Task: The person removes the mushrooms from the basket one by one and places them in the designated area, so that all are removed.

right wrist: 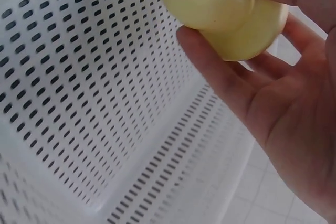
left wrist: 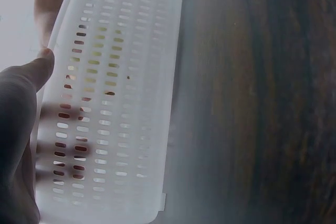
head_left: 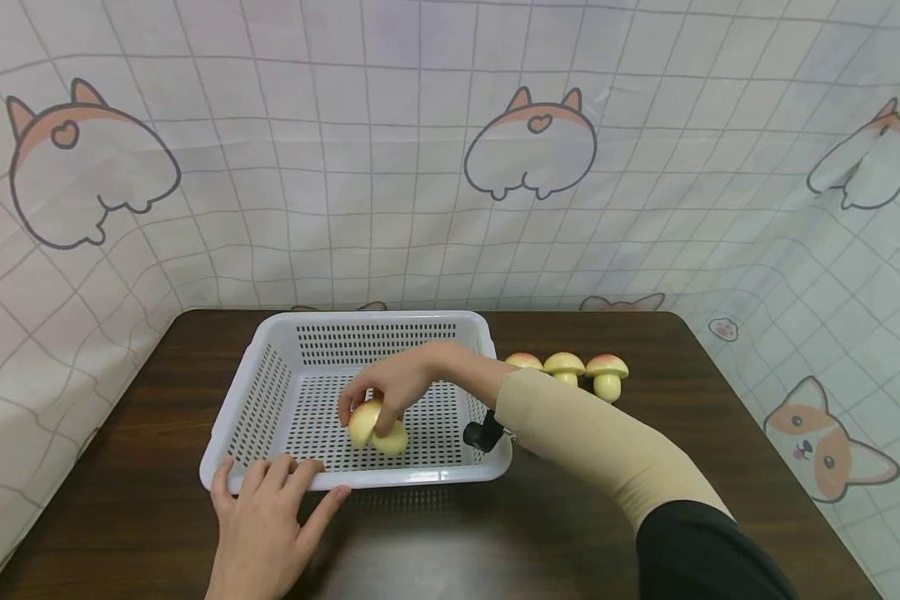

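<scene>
A white plastic basket (head_left: 450, 476) with slotted walls stands on the dark table. My left hand (head_left: 266, 521) holds its near rim, the fingers over the edge and the thumb outside; in the left wrist view the fingers show faintly through the basket wall (left wrist: 121, 129). Inside the basket, my right hand (head_left: 397, 379) grips a toy mushroom (head_left: 363, 423), pale yellow with a bulging stem, lying sideways low over the slotted floor. The right wrist view shows thumb and fingers round the mushroom (right wrist: 210, 3). Whether it touches the floor, I cannot tell.
Right of the basket, three more toy mushrooms (head_left: 607, 375) stand in a row at the back of the brown table (head_left: 555, 533), partly behind my right forearm. A black wrist camera (head_left: 483, 433) hangs under the right wrist. Patterned white cloth (head_left: 390, 217) rises behind the table.
</scene>
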